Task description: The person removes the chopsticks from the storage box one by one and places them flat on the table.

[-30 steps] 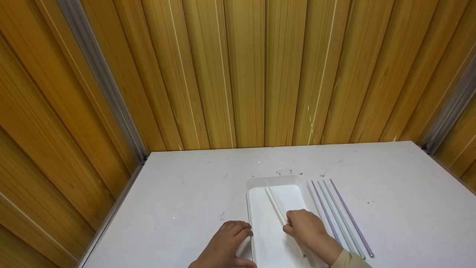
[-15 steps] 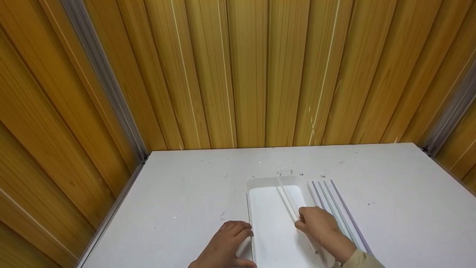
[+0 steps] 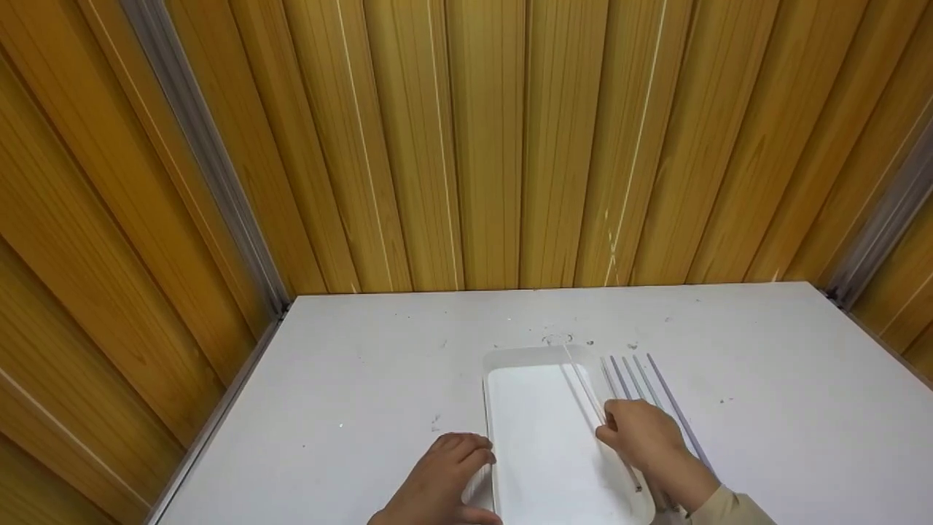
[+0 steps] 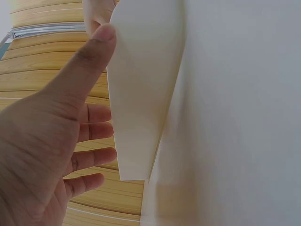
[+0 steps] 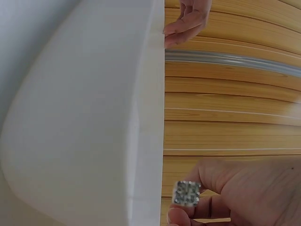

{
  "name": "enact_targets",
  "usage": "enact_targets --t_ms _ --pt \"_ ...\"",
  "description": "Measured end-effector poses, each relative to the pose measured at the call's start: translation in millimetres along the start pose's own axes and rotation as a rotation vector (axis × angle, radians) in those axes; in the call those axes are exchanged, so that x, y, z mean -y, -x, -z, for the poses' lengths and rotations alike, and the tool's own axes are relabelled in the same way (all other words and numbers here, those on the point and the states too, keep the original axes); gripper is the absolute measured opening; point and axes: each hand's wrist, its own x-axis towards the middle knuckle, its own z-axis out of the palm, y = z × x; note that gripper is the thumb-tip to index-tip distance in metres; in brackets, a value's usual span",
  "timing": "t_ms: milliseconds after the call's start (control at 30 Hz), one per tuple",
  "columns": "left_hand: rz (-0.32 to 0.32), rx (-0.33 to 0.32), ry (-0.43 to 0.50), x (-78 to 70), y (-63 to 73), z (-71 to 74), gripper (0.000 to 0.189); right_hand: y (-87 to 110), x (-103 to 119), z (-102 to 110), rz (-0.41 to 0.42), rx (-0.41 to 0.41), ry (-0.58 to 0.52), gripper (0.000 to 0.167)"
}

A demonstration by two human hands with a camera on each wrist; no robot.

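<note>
In the head view a white tray (image 3: 536, 437) lies on the table. My right hand (image 3: 645, 437) pinches a pale chopstick (image 3: 583, 386), slanted over the tray's right part, its thin end toward the far rim. The glittery square end of that chopstick (image 5: 186, 193) shows in the right wrist view beside the curled fingers. My left hand (image 3: 444, 477) touches the tray's left rim; in the left wrist view its thumb and fairly straight fingers (image 4: 96, 156) meet the tray edge (image 4: 136, 117). Several white, purple and green chopsticks (image 3: 674, 408) lie right of the tray, partly hidden by my right hand.
The white table (image 3: 379, 364) carries small dark marks behind the tray. Wood-patterned panels (image 3: 481, 146) rise at the back and sides, with metal posts (image 3: 211, 160) at the corners.
My right hand has moved to the right with the chopstick, from the tray's middle to near its right rim. The left hand stays at the left rim.
</note>
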Motion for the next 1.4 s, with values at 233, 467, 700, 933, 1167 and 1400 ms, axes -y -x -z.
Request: enact_targets --t_ms 233,467,700,933,1167,1400 --pt "-0.015 -0.02 -0.013 2.3 0.6 -1.8 0.066 -0.8 -10.3 3.6 -0.009 -0.012 0.005 0.018" --pt "-0.026 -0.046 -0.028 2.3 1.1 -2.2 0.065 1.6 -20.9 6.8 -0.005 -0.003 -0.009 0.021" --pt "-0.036 -0.072 -0.018 1.9 2.0 -3.9 0.061 5.1 -33.5 9.7 0.015 -0.003 -0.022 0.019" --pt "-0.029 -0.062 -0.014 1.7 0.8 -2.4 0.061 4.6 -43.8 11.6 -0.029 0.009 -0.023 0.02" --pt "-0.031 -0.061 -0.009 1.9 0.5 -1.6 0.059 4.3 -51.0 10.5 -0.066 0.005 -0.022 0.022" --pt "-0.018 -0.048 0.01 1.9 -0.1 -2.3 0.059 5.1 -63.0 10.7 -0.091 0.025 -0.005 0.022"
